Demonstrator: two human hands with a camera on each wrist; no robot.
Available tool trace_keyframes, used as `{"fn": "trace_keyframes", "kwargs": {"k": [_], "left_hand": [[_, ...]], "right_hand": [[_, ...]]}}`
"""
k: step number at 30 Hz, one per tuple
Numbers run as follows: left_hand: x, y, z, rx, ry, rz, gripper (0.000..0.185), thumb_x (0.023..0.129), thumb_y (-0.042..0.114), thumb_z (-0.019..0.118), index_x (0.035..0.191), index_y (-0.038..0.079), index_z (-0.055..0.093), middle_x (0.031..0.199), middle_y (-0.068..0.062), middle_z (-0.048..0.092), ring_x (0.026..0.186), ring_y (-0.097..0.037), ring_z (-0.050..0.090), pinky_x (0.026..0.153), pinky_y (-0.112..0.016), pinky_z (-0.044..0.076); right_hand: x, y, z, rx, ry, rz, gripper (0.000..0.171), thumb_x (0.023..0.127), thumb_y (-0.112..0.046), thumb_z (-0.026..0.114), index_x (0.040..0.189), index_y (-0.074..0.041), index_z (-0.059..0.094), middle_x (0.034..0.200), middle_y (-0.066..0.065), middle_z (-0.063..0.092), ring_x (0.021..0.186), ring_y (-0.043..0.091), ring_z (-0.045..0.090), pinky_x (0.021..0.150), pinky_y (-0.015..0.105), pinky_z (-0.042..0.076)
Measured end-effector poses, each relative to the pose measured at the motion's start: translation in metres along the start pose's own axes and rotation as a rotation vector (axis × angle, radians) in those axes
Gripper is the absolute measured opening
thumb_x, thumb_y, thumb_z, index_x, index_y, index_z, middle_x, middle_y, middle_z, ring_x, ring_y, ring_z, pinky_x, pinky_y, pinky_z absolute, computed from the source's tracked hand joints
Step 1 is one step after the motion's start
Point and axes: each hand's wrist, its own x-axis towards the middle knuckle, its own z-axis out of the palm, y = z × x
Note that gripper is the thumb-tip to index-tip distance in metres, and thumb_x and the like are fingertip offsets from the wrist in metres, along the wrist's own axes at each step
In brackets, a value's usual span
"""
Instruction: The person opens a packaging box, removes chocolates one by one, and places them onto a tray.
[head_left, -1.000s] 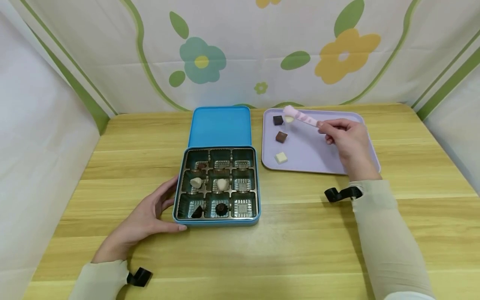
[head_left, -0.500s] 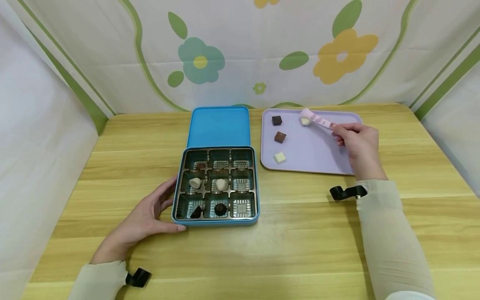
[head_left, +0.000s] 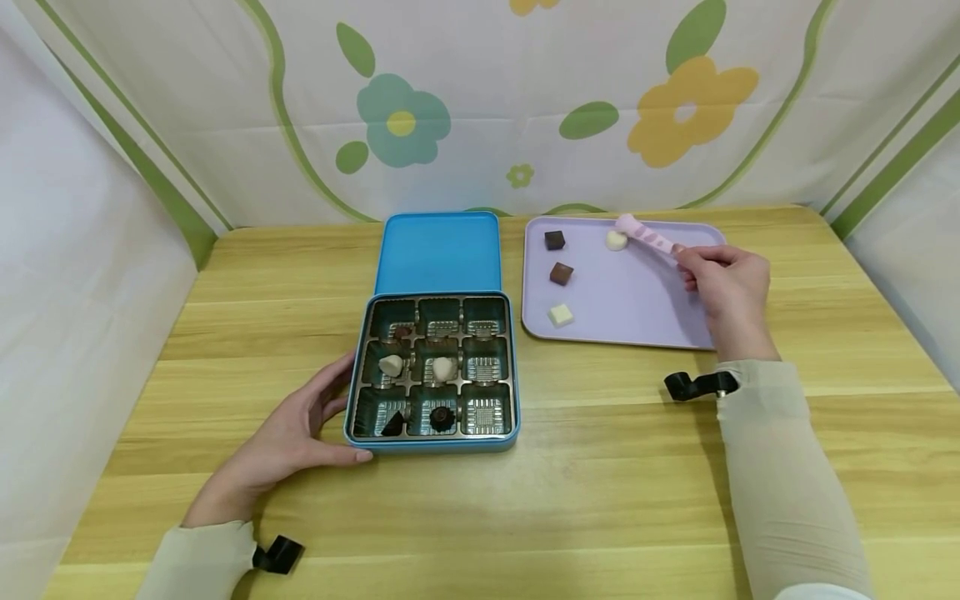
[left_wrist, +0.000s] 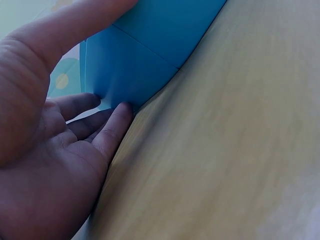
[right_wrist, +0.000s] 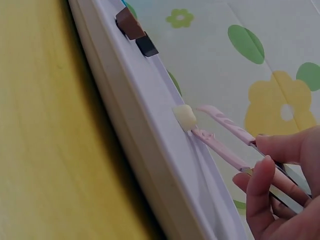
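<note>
My left hand (head_left: pixel 292 433) rests against the left front corner of a blue tin (head_left: pixel 442 447). Its thumb lies along the front wall and the fingertips touch the left side wall (left_wrist: pixel 130 70). The tin's lidless tray has nine-style compartments with several chocolates, among them white lumps (head_left: pixel 444 369) and a dark round one (head_left: pixel 442 418). My right hand (head_left: pixel 731 283) holds pink-tipped tongs (head_left: pixel 648 235) over a lilac tray (head_left: pixel 630 308). In the right wrist view the tong tips (right_wrist: pixel 200 132) stand apart, right beside a white chocolate (right_wrist: pixel 185 117) on the tray.
Along the lilac tray's left side lie a dark chocolate cube (head_left: pixel 554 240), a brown one (head_left: pixel 561 273) and a white square (head_left: pixel 560 314). The blue lid (head_left: pixel 440 252) lies behind the tin. A flower-printed cloth (head_left: pixel 480 150) hangs behind the wooden table (head_left: pixel 585 500).
My right hand and the tongs have moved right, and the white chocolate has shifted right across the tray. The tong tips have now come off it. The left hand stays on the tin.
</note>
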Motion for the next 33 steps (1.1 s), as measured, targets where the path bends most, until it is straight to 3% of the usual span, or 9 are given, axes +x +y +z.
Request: {"fn": "trace_keyframes", "kwargs": {"k": [5, 8, 13, 18, 22, 27, 30, 33], "left_hand": [[0.0, 0.0, 0.0, -0.001, 0.001, -0.007, 0.122, 0.076, -0.003, 0.095, 0.173, 0.02, 0.024, 0.175, -0.017, 0.03, 0.149, 0.004, 0.042, 0.115, -0.009, 0.043], [0.0, 0.0, 0.0, -0.002, 0.0, -0.007, 0.122, 0.076, -0.003, 0.094, 0.173, 0.02, 0.024, 0.175, -0.017, 0.03, 0.149, 0.003, 0.042, 0.115, -0.009, 0.043], [0.0, 0.0, 0.0, 0.001, 0.003, -0.011, 0.122, 0.076, -0.002, 0.095, 0.173, 0.02, 0.024, 0.175, -0.017, 0.031, 0.149, 0.003, 0.042, 0.115, -0.009, 0.043], [0.0, 0.0, 0.0, 0.008, 0.008, -0.012, 0.122, 0.076, -0.002, 0.095, 0.173, 0.021, 0.025, 0.175, -0.017, 0.031, 0.149, 0.004, 0.042, 0.115, -0.009, 0.042], [0.0, 0.0, 0.0, 0.013, 0.007, -0.012, 0.121, 0.076, -0.002, 0.095, 0.173, 0.021, 0.025, 0.175, -0.016, 0.031, 0.149, 0.005, 0.041, 0.115, -0.009, 0.042], [0.0, 0.0, 0.0, 0.006, 0.006, -0.017, 0.122, 0.076, -0.002, 0.095, 0.173, 0.021, 0.024, 0.175, -0.017, 0.031, 0.148, 0.005, 0.042, 0.114, -0.009, 0.042], [0.0, 0.0, 0.0, 0.005, 0.007, -0.014, 0.122, 0.076, -0.002, 0.095, 0.173, 0.022, 0.024, 0.176, -0.016, 0.031, 0.149, 0.004, 0.042, 0.114, -0.009, 0.043], [0.0, 0.0, 0.0, 0.007, 0.006, -0.009, 0.123, 0.076, -0.003, 0.095, 0.173, 0.022, 0.024, 0.176, -0.016, 0.03, 0.149, 0.004, 0.041, 0.115, -0.009, 0.042]], "right_hand": [[-0.004, -0.002, -0.003, -0.019, 0.008, -0.06, 0.014, 0.085, -0.023, 0.094, 0.092, -0.021, 0.082, 0.087, -0.012, 0.071, 0.06, 0.004, 0.063, 0.057, 0.016, 0.056], [-0.008, -0.004, -0.005, -0.174, 0.003, -0.142, 0.016, 0.086, -0.029, 0.092, 0.097, -0.024, 0.082, 0.079, -0.02, 0.07, 0.059, 0.001, 0.063, 0.057, 0.015, 0.054], [-0.014, -0.003, -0.006, -0.498, 0.006, -0.328, 0.039, 0.091, -0.043, 0.086, 0.116, -0.013, 0.08, 0.089, -0.023, 0.064, 0.074, -0.004, 0.059, 0.067, 0.015, 0.048], [-0.014, 0.001, -0.006, -0.574, 0.011, -0.469, 0.042, 0.093, -0.039, 0.084, 0.116, -0.004, 0.081, 0.075, -0.037, 0.056, 0.085, -0.005, 0.054, 0.073, 0.016, 0.043], [-0.014, 0.0, -0.008, -0.587, 0.028, -0.454, 0.043, 0.093, -0.041, 0.083, 0.116, -0.005, 0.08, 0.071, -0.04, 0.052, 0.085, -0.007, 0.053, 0.075, 0.015, 0.043], [-0.014, -0.003, -0.01, -0.622, 0.045, -0.397, 0.049, 0.094, -0.046, 0.081, 0.12, -0.005, 0.079, 0.093, -0.016, 0.066, 0.095, 0.001, 0.054, 0.08, 0.017, 0.043], [-0.015, -0.004, -0.01, -0.631, 0.042, -0.394, 0.049, 0.094, -0.046, 0.081, 0.12, -0.005, 0.079, 0.1, -0.008, 0.068, 0.098, 0.005, 0.054, 0.08, 0.018, 0.043], [-0.016, -0.006, -0.011, -0.642, 0.044, -0.4, 0.049, 0.094, -0.047, 0.081, 0.119, -0.005, 0.079, 0.092, -0.016, 0.065, 0.094, 0.003, 0.053, 0.078, 0.018, 0.042]]}}
